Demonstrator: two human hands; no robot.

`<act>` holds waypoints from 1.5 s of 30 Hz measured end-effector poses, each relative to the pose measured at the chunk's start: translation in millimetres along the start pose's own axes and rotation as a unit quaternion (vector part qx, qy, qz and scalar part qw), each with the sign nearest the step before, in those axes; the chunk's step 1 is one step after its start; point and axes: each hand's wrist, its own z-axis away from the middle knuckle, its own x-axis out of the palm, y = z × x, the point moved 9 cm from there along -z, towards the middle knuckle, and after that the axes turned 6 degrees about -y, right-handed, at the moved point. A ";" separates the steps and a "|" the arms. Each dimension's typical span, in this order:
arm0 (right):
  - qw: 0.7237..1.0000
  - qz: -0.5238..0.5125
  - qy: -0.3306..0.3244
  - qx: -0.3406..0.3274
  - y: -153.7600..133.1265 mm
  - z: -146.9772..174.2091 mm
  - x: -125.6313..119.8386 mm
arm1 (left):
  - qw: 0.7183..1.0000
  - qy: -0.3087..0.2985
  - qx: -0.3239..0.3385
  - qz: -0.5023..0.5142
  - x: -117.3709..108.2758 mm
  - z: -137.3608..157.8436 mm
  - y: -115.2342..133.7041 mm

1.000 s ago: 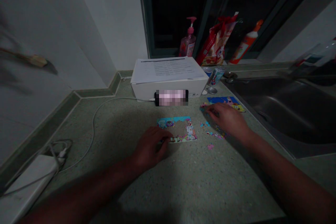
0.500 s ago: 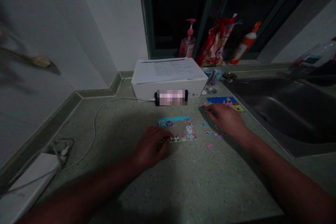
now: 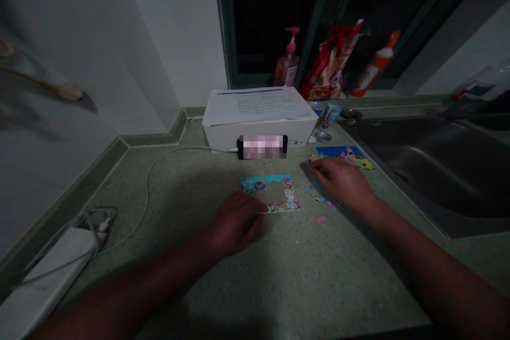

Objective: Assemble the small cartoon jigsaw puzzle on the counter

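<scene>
A partly assembled jigsaw puzzle point(image 3: 265, 178) lies flat on the counter, a colourful border around a bare middle. My left hand point(image 3: 237, 223) rests over its lower left corner, fingers curled and thumb close to them; what is between the fingertips is hidden. To the right, my right hand point(image 3: 345, 180) has thumb and forefinger pinched together at a small group of puzzle pieces point(image 3: 310, 159). Whether a piece is in the pinch is too small to tell. More loose pieces point(image 3: 327, 202) lie below that hand, with a pink piece point(image 3: 320, 220) nearer me.
A picture card point(image 3: 337, 151) in blue and yellow lies behind my right hand. A phone point(image 3: 263, 147) on a cable leans against a white box point(image 3: 223, 135). A can point(image 3: 330, 115) stands beside the box. The sink point(image 3: 430, 170) is at right, a power strip point(image 3: 51, 271) at left.
The whole view has shifted slightly. Both hands stay almost where they were, the left over the puzzle's corner and the right pinched at the loose pieces.
</scene>
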 end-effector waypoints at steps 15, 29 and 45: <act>0.999 -0.042 0.012 -0.008 -4.2 5.1 -2.1 | 0.996 -0.016 0.073 -0.057 1.5 -1.3 19.3; 0.968 -0.249 0.021 -0.035 -46.1 -1.7 -16.5 | 0.991 -0.019 0.093 -0.095 4.5 0.8 19.5; 0.925 -0.378 -0.035 -0.037 -80.4 3.1 27.5 | 0.991 -0.025 0.093 -0.093 7.3 0.4 16.8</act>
